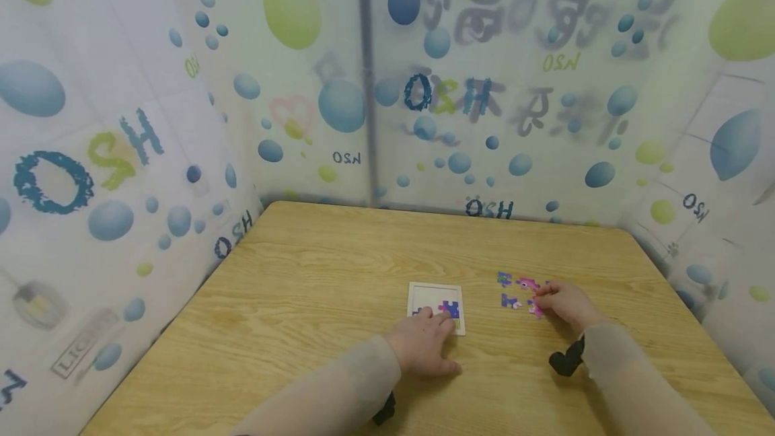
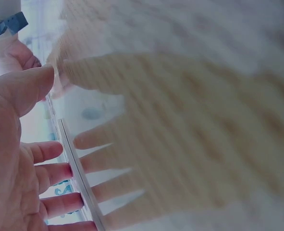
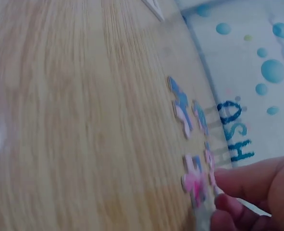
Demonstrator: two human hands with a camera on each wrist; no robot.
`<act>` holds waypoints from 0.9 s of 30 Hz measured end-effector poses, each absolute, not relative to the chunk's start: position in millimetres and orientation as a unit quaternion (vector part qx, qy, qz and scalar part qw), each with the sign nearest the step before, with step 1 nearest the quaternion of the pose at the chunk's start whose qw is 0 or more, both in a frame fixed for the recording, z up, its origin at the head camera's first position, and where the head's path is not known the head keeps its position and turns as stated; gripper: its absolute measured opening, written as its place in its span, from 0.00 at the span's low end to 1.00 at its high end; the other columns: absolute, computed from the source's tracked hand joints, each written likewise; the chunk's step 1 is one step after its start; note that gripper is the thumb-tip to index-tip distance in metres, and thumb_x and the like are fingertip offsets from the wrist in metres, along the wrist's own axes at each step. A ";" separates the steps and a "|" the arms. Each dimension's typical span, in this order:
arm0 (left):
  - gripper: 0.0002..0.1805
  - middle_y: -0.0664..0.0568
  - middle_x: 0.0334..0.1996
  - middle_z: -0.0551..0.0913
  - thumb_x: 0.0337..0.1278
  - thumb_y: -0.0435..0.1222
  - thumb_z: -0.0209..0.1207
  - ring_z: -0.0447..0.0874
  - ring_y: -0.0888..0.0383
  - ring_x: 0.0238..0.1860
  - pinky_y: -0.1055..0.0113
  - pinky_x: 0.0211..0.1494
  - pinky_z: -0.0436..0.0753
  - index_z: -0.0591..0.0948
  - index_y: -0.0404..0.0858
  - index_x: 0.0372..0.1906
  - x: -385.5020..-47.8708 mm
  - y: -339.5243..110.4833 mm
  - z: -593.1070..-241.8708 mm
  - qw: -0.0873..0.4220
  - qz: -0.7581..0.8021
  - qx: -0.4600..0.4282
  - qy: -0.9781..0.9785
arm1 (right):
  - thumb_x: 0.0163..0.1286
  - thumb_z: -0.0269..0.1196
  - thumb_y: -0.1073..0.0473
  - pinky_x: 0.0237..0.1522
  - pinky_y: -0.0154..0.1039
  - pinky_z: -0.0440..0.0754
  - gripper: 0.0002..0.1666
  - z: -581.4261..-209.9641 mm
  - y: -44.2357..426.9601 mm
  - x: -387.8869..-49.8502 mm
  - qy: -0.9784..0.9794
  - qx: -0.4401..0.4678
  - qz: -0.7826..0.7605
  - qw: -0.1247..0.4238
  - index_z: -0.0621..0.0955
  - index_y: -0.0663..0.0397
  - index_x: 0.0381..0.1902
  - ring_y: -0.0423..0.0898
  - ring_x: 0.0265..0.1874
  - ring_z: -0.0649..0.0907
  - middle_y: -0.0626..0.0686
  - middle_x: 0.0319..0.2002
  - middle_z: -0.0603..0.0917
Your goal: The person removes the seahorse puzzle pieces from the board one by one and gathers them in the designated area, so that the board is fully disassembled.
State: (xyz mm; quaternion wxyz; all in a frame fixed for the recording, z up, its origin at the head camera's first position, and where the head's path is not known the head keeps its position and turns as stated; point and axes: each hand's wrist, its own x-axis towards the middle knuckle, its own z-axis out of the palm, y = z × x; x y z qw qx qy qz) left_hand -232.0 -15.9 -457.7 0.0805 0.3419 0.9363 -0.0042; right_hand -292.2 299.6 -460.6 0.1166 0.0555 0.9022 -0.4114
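In the head view, my left hand rests with its fingers spread over the near part of a small white-framed puzzle board. Blue and purple puzzle pieces lie in the board, partly covered by the fingers. The left wrist view shows those fingers straight against the board's edge. My right hand is at the right end of a loose group of pieces. Its fingertips are beside a pink jigsaw piece and below another pink piece. Whether they pinch a piece is hidden.
Two more loose pieces, a blue-green one and a purple-white one, lie left of the pink ones. Everything is on a wooden table. Printed curtains hang around its far and side edges.
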 end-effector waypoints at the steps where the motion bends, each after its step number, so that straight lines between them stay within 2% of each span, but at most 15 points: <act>1: 0.45 0.56 0.67 0.68 0.52 0.70 0.52 0.68 0.56 0.62 0.66 0.63 0.71 0.69 0.46 0.68 -231.9 -15.8 -457.2 0.081 -0.004 0.342 0.936 | 0.69 0.59 0.59 0.45 0.48 0.72 0.17 -460.1 296.6 -292.0 0.905 0.050 -0.407 0.113 0.77 0.67 0.50 0.54 0.43 0.74 0.62 0.46 0.77; 5: 0.45 0.56 0.67 0.68 0.52 0.70 0.52 0.68 0.56 0.62 0.66 0.64 0.71 0.69 0.45 0.68 -231.8 -16.1 -456.0 0.083 -0.003 0.340 0.937 | 0.71 0.57 0.60 0.31 0.40 0.76 0.15 -457.8 274.2 -292.4 0.908 0.019 -0.408 0.096 0.77 0.67 0.50 0.48 0.30 0.76 0.57 0.37 0.79; 8: 0.45 0.56 0.68 0.68 0.52 0.70 0.51 0.68 0.55 0.62 0.65 0.64 0.71 0.68 0.45 0.68 -232.6 -16.4 -456.1 0.087 -0.001 0.340 0.936 | 0.71 0.57 0.61 0.29 0.38 0.76 0.15 -457.0 251.0 -294.3 0.900 -0.004 -0.425 0.097 0.77 0.67 0.49 0.47 0.30 0.76 0.57 0.39 0.80; 15: 0.45 0.56 0.68 0.67 0.52 0.71 0.50 0.67 0.55 0.64 0.63 0.63 0.72 0.68 0.47 0.69 -235.8 -15.5 -457.4 0.102 0.009 0.341 0.935 | 0.70 0.60 0.55 0.42 0.42 0.74 0.14 -461.3 200.5 -299.5 0.890 -0.003 -0.437 0.131 0.81 0.56 0.48 0.50 0.41 0.74 0.53 0.43 0.80; 20: 0.45 0.56 0.68 0.68 0.53 0.71 0.49 0.68 0.54 0.62 0.64 0.63 0.73 0.67 0.46 0.69 -236.3 -14.7 -457.6 0.102 0.002 0.341 0.935 | 0.68 0.62 0.58 0.44 0.44 0.74 0.10 -467.0 174.6 -303.7 0.882 -0.026 -0.453 0.130 0.83 0.57 0.44 0.50 0.40 0.75 0.52 0.40 0.81; 27: 0.45 0.55 0.65 0.72 0.53 0.71 0.50 0.71 0.55 0.56 0.65 0.59 0.75 0.69 0.43 0.66 -234.8 -14.5 -455.9 0.091 -0.013 0.344 0.934 | 0.65 0.65 0.60 0.56 0.53 0.70 0.05 -473.5 156.9 -308.0 0.886 -0.030 -0.442 0.137 0.86 0.53 0.38 0.49 0.43 0.77 0.49 0.39 0.83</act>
